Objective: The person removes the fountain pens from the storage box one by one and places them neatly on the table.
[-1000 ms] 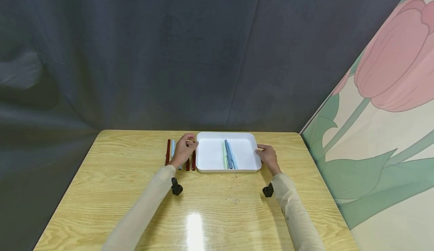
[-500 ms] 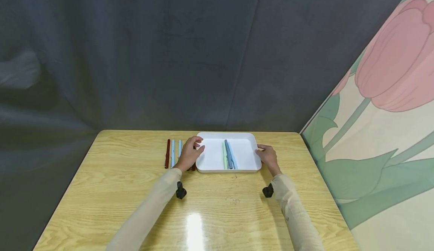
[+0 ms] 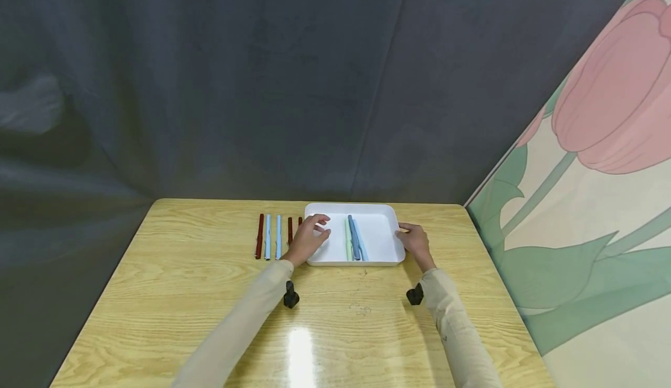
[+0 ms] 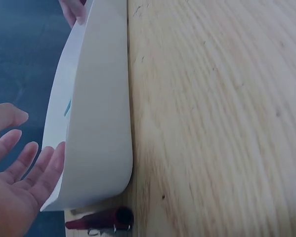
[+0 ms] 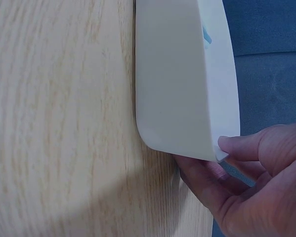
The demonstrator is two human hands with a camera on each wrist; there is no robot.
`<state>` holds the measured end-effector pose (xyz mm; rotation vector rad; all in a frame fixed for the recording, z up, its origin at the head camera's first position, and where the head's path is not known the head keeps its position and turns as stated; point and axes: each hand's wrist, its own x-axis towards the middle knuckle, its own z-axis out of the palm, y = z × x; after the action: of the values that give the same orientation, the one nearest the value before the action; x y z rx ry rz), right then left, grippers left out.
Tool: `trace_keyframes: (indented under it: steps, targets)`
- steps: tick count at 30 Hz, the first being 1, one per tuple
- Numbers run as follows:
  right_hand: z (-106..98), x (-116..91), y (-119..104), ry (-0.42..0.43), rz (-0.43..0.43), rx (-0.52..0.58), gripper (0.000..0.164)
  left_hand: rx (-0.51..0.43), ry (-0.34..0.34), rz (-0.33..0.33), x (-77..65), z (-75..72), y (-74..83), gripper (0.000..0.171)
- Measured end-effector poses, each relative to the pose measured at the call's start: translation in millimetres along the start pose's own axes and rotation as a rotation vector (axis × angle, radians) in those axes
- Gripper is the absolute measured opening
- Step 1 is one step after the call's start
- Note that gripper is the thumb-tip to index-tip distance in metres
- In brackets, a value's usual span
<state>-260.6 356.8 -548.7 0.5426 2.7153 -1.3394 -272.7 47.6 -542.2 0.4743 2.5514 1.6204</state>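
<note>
A white tray (image 3: 388, 250) stands on the table. In it lie a pale green pen (image 3: 348, 241), a dark blue pen (image 3: 353, 236) and a light blue pen (image 3: 360, 241). My left hand (image 3: 310, 240) hovers over the tray's left end, fingers loosely bent and nothing between them; in the left wrist view that hand (image 4: 24, 182) is beside the rim. With thumb above and fingers below, my right hand (image 5: 266, 173) pinches the tray's right rim. Left of the tray is a row of pens, including a dark red pen (image 3: 259, 236) and a light blue pen (image 3: 268, 236).
Another light blue pen (image 3: 278, 236) and a dark red pen (image 3: 290, 230) lie nearer the tray; my left hand partly covers the last dark red one. A dark curtain (image 3: 262, 85) hangs behind the wooden table (image 3: 356, 330). A tulip-patterned panel (image 3: 587, 248) stands at the right.
My left hand has moved right, from above the row of pens to over the tray's left end, uncovering more pens. My right hand and the tray have stayed in place.
</note>
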Motion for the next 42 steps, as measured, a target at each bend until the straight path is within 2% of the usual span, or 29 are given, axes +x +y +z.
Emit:
trace_keyframes:
  steps: [4,10,18,25,29,36,42]
  targets:
    - [1,1,1,0.000,0.002,-0.003,0.038,0.016,-0.047,0.007,1.0,6.4,-0.1,0.036]
    - [1,1,1,-0.002,-0.002,-0.014,0.038,0.028,-0.125,-0.017,0.0,12.6,3.7,0.035]
    - [0,0,1,0.000,-0.013,-0.001,0.037,0.113,-0.229,-0.012,-0.6,21.6,6.4,0.035]
    - [1,0,0,0.006,-0.002,0.005,0.037,0.170,-0.314,-0.011,-1.5,23.3,10.9,0.037]
    - [0,-1,0,0.006,0.000,0.003,0.037,0.201,-0.345,-0.012,-0.7,25.5,9.0,0.037]
    - [2,1,2,0.004,-0.006,0.003,0.038,0.311,-0.414,-0.029,-1.3,28.2,11.4,0.039]
    - [0,-2,0,0.005,0.002,0.017,0.037,0.376,-0.403,-0.046,-0.2,28.5,13.4,0.037]
